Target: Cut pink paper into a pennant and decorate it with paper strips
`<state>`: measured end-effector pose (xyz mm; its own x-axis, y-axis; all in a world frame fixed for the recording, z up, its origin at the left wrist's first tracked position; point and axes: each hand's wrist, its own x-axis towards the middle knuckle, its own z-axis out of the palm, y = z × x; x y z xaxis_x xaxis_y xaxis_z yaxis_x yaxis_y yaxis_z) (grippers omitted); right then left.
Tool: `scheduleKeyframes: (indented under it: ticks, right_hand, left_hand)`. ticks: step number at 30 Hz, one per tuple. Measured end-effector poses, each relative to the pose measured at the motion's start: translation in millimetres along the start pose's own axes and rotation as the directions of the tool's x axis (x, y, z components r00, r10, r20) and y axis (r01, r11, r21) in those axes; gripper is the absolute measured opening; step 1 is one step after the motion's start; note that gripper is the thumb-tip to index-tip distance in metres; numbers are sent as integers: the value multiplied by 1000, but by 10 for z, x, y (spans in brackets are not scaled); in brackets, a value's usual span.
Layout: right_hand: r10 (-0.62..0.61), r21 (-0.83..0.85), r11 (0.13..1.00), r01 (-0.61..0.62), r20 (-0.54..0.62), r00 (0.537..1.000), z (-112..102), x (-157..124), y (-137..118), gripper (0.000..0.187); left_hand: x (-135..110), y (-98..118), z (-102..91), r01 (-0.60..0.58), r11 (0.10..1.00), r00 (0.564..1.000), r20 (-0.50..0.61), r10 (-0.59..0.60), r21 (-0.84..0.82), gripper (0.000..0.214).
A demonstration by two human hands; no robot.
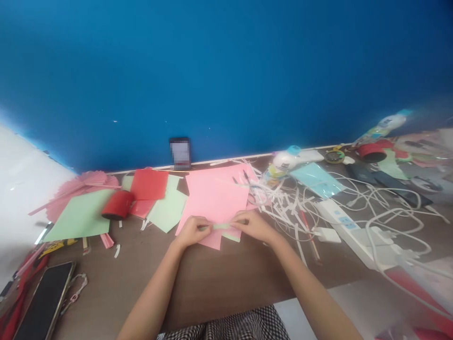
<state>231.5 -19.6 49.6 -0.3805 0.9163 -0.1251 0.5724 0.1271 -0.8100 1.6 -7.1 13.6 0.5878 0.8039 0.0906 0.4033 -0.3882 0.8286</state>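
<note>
Between my two hands stretches a narrow strip of light green paper (221, 226). My left hand (193, 230) pinches its left end, and my right hand (254, 224) pinches the right end. Beneath the strip lie sheets of pink paper (215, 196), with a corner of green paper (232, 234) showing below the strip. A pair of scissors (255, 192) rests at the right side of the pink paper, partly blurred.
Left: a red roll (116, 206), a red sheet (150, 184), green sheets (79, 215), a phone (46, 302). Right: white paper strips (283, 203), a glue bottle (283, 161), a power strip (348, 229) with tangled cables. An upright phone (180, 153) leans against the blue wall.
</note>
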Motion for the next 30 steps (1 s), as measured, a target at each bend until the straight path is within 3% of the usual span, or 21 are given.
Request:
scheduleKeyframes:
  ticks: [6, 13, 17, 19, 21, 24, 26, 30]
  right_hand:
    - [42, 6, 999, -41, -77, 996, -178, -84, 117, 23]
    - [15, -31, 999, -17, -79, 997, -274, -125, 77, 24]
    - [70, -71, 993, -91, -257, 964, -445, -270, 106, 22]
    - [87, -90, 989, -115, -268, 959, -457, -329, 121, 22]
    - [81, -92, 990, -105, -236, 968, -382, -343, 123, 22]
    - [52, -71, 995, -63, -148, 988, -164, -282, 115, 25]
    - [25, -67, 997, -34, -130, 991, -16, -218, 117, 26]
    - [-127, -298, 953, 62, -205, 970, 188, -104, 97, 22]
  left_hand:
    - [10, -8, -26, 12, 1000, 999, -39, -12, 1, 28]
    - [-6, -100, -30, 29, 1000, 997, -68, -28, 2, 27]
    - [-4, -215, -85, 111, 993, 955, -271, -119, -46, 21]
    - [8, -228, -84, 104, 987, 931, -336, -140, -124, 22]
    - [21, -206, -50, 72, 977, 939, -318, -134, -200, 26]
    - [29, -149, 26, 63, 964, 974, -195, -116, -259, 39]
    - [25, -124, 59, 81, 969, 987, -118, -111, -235, 31]
    - [16, -109, 57, 61, 990, 989, -127, -78, -128, 22]
